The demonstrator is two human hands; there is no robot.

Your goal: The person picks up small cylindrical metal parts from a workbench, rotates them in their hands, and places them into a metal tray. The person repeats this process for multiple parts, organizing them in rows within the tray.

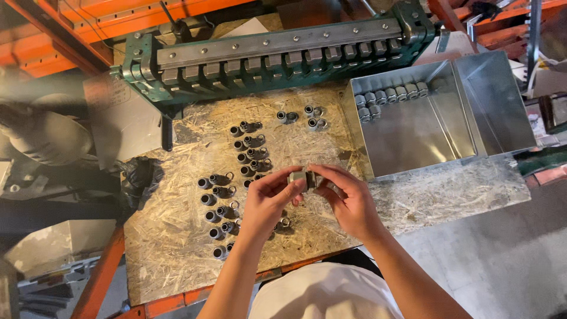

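Over the middle of a chipboard bench top (177, 236), my left hand (269, 204) and my right hand (348, 198) meet on one small grey metal fitting (300, 177), a hex nut on a short threaded body. Fingertips of both hands pinch it. On the board to the left lie several similar dark fittings in loose rows (221, 201), each with a ring beside it. More of these fittings (310, 116) sit further back.
A shiny sheet-metal tray (425, 130) at the right holds a row of several assembled fittings (390, 94) along its far wall. A green bending machine (266, 56) spans the back edge. A black glove or rag (139, 177) lies at the left edge.
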